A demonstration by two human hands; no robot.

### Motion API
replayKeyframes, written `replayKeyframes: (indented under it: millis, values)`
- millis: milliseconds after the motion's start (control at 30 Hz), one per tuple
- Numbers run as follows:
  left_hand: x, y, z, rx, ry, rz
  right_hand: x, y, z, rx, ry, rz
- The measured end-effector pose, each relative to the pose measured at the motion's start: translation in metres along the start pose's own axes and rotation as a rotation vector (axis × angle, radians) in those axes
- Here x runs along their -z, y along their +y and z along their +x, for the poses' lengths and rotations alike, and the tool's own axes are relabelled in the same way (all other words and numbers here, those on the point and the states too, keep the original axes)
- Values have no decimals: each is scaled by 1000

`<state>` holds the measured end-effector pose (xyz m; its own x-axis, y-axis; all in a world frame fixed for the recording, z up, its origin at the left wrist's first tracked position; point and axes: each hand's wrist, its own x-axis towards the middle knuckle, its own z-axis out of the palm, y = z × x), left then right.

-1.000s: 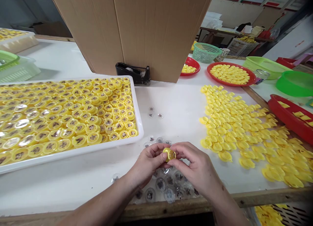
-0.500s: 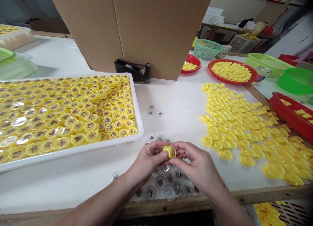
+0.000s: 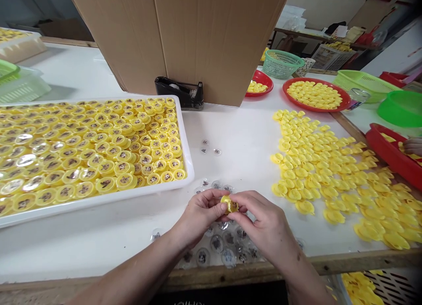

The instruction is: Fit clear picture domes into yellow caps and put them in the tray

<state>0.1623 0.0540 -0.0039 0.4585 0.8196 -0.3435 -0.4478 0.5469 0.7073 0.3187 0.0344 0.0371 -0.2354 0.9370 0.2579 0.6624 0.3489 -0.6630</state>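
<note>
My left hand [image 3: 201,212] is closed, thumb and fingers pinching a small round yellow plastic piece [image 3: 226,203]. From the other side my right hand [image 3: 260,210] grips the edge of the same piece, its thumb and forefinger at a face with a small dark picture. Fingers partly cover it, so I cannot tell whether that picture disc is seated. Under and around my hands lie several clear domed discs [image 3: 216,243] with dark printed pictures. Three more small clear discs [image 3: 216,151] lie farther forward on the white table [image 3: 237,164].
A white tray [image 3: 188,164] of yellow picture-faced pieces stands left. Loose yellow pieces [image 3: 306,173] spread at right. A black tape dispenser [image 3: 180,93] stands before a cardboard box [image 3: 198,41]. Another person's hand [image 3: 412,146] is at a red tray [image 3: 379,142], far right.
My right fingers have closed farther over the yellow piece's picture face, which now shows less. Another person's hand has come into view at the red tray on the right.
</note>
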Motion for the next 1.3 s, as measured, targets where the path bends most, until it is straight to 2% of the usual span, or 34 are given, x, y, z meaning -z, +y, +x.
replayKeyframes:
  millis: [300, 500, 667, 733, 800, 900, 1000, 1067, 1133, 1300]
  values:
    - [-3, 6, -3, 15, 42, -3, -2, 1, -2, 102, 23, -7]
    - [0, 6, -2, 39, 39, 49, -1, 2, -2, 120, -14, -36]
    - [2, 5, -3, 15, -62, 136, -4, -2, -2, 97, -8, -34]
    - [2, 5, -4, -16, -64, 158, -7, -3, -3, 90, 7, -27]
    - [1, 4, -4, -39, -42, 193, -9, -1, -4, 49, 24, 0]
    - [1, 4, -4, -73, -21, 243, -10, 7, -6, -126, 48, 126]
    - [2, 3, -3, -111, -21, 268, -11, 15, -7, -350, -22, 367]
    - [3, 3, -2, -135, -36, 292, -14, 18, -8, -439, -74, 516]
    - [5, 4, -2, -172, -38, 348, -19, 19, -9, -475, -59, 592]
    - [7, 3, -2, -202, 13, 492, -28, 14, -11, -459, 11, 664]
